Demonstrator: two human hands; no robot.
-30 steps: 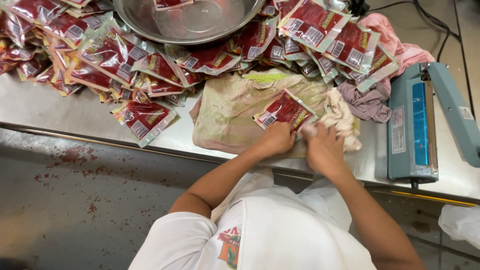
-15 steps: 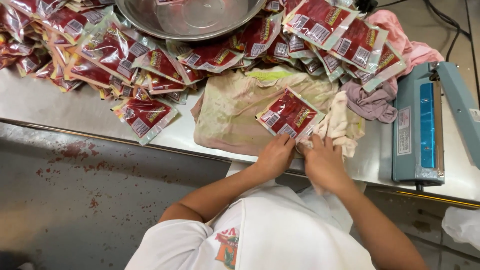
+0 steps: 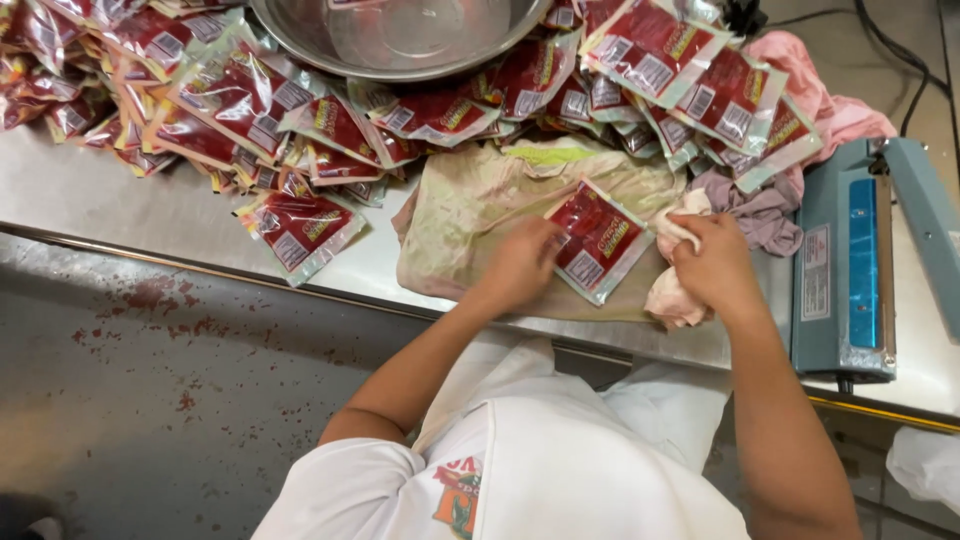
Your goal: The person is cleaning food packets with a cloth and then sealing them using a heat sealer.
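A red sauce packet (image 3: 597,240) with clear edges lies on a stained beige cloth (image 3: 470,205) spread on the steel table. My left hand (image 3: 522,262) presses on the packet's left edge, fingers bent over it. My right hand (image 3: 712,262) grips a crumpled pale rag (image 3: 668,296) against the packet's right edge.
Several sealed red packets (image 3: 240,100) are heaped along the back around a steel bowl (image 3: 400,40). One packet (image 3: 300,230) lies alone near the table's front edge. A blue heat sealer (image 3: 850,265) stands at the right, with pink cloth (image 3: 820,100) and grey cloth (image 3: 760,205) behind it.
The packet has turned and slid a little to the right on the cloth. My right hand has moved right with the rag, from the packet's bottom to its right edge.
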